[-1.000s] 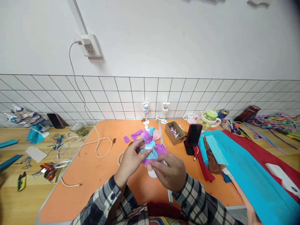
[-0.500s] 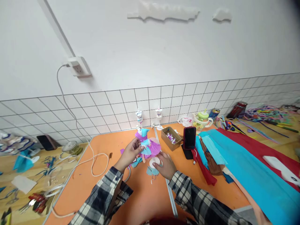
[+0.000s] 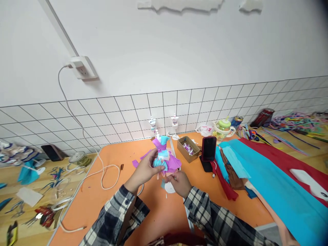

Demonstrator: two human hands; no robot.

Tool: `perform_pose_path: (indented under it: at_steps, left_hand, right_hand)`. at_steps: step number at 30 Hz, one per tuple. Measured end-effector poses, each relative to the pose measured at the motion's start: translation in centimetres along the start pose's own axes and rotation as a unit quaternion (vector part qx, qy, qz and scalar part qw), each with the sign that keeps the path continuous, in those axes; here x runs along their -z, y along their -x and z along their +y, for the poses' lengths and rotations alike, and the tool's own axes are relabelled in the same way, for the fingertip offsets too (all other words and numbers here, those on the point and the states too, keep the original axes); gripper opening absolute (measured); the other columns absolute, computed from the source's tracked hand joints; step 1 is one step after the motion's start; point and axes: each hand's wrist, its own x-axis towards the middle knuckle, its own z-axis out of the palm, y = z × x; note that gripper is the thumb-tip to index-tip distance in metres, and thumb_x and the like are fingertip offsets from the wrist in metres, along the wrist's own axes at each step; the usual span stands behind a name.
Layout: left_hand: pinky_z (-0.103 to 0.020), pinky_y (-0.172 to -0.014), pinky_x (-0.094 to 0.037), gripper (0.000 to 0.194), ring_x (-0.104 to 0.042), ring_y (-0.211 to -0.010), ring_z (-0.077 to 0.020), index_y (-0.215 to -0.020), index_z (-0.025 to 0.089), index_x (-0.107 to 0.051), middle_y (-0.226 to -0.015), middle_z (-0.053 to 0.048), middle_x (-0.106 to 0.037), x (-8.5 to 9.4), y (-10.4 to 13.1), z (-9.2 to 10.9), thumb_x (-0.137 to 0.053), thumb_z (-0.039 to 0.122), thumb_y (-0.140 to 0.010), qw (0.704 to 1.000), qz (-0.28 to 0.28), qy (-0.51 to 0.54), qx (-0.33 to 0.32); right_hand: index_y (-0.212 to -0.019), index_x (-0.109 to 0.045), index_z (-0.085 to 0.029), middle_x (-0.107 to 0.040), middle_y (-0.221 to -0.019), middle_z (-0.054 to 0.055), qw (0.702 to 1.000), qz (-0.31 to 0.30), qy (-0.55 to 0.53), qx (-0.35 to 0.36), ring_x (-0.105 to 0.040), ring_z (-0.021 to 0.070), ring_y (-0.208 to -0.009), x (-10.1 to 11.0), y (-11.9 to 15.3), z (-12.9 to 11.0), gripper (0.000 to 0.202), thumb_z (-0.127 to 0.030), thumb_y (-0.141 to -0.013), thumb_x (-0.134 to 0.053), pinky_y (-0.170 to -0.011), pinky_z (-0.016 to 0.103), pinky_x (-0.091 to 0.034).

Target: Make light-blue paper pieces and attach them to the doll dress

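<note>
Carefully, at the purple skirt (image 3: 174, 164)

I see a small dressed figure (image 3: 163, 145) standing between the two hands of the person, over the orange tabletop (image 3: 161, 212). It seems to me that the step in hand is the arranging of the skirt, near its lower edge. For the next move, I judge, the figure must be held firmly, while the fine fingers work gently, because the thin cloth could be pulled out of shape.

The left hand (image 3: 146, 167) is half curled: the thumb lies in front on the blue part of the skirt, and the fingers close around the side. The right hand (image 3: 180, 183) has its fingertips gathered close together at the hem, just above the white base (image 3: 170, 188); whether they pinch the cloth, I cannot tell. Behind the figure, the cardboard box (image 3: 194, 155) is well apart from both hands.
</note>
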Motion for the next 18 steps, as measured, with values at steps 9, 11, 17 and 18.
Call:
perform_pose_path:
  at_steps: [9,11,17,18]
  left_hand:
    - [-0.036,-0.094,-0.046,0.048,-0.059,-0.107,-0.0249,-0.118,0.016,-0.057,-0.119,-0.011,-0.063,-0.4,0.5,1.7,-0.071,0.032,-0.075,0.999,0.029,0.013,-0.035]
    - [-0.035,-0.089,-0.048,0.044,-0.062,-0.103,-0.0249,-0.113,0.015,-0.06,-0.114,-0.01,-0.066,-0.4,0.7,1.9,-0.07,0.035,-0.076,0.998,0.062,0.001,-0.014]
    - [-0.035,-0.082,-0.052,0.041,-0.064,-0.099,-0.026,-0.113,0.014,-0.061,-0.112,-0.011,-0.068,-0.7,0.9,1.7,-0.065,0.038,-0.08,0.993,0.114,-0.019,0.02]
    - [-0.036,-0.082,-0.052,0.044,-0.064,-0.1,-0.0264,-0.116,0.014,-0.059,-0.112,-0.011,-0.068,-0.9,0.9,1.5,-0.064,0.038,-0.08,0.992,0.126,-0.02,0.021]
  right_hand:
    - [-0.07,-0.074,-0.021,-0.072,-0.071,0.0,1.0,0.015,0.015,0.002,-0.066,0.0147,-0.071,0.2,0.2,-0.4,0.026,-0.019,-0.084,-0.052,-0.064,0.023,-0.043]
    - [-0.071,-0.074,-0.022,-0.071,-0.074,0.001,0.999,0.017,0.031,0.005,-0.065,0.015,-0.074,0.1,0.3,-0.2,0.026,-0.019,-0.084,-0.052,-0.067,0.024,-0.042]
    - [-0.073,-0.073,-0.021,-0.069,-0.077,0.004,0.996,0.025,0.087,0.007,-0.062,0.0188,-0.08,-0.4,0.6,0.3,0.021,-0.023,-0.083,-0.055,-0.071,0.027,-0.039]
    - [-0.072,-0.073,-0.021,-0.069,-0.075,0.004,0.995,0.025,0.094,0.008,-0.062,0.0187,-0.079,-0.5,0.6,0.3,0.022,-0.024,-0.084,-0.055,-0.071,0.027,-0.039]
